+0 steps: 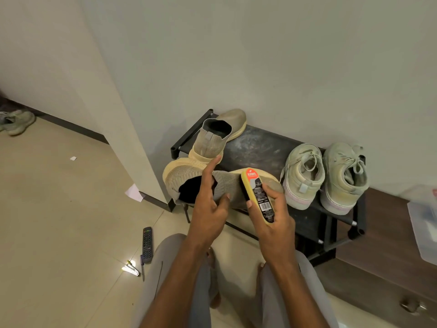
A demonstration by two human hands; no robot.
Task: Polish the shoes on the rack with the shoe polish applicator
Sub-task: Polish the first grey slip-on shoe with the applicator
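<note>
At the centre of the frame, the left hand (208, 200) holds the beige knit slip-on shoe (227, 185) by its collar above the black metal rack (260, 147), while the right hand (272, 209) grips the yellow sponge polish applicator (256, 194) against it; I think the soft shoe may twist and slip from this loose hold.

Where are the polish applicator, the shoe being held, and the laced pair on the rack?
Polish applicator (258, 194): head view, on its black printed label.
Held knit shoe (227, 185): head view, on the grey knit upper between the hands.
Laced pair (303, 176): head view, on the left shoe's heel.
</note>
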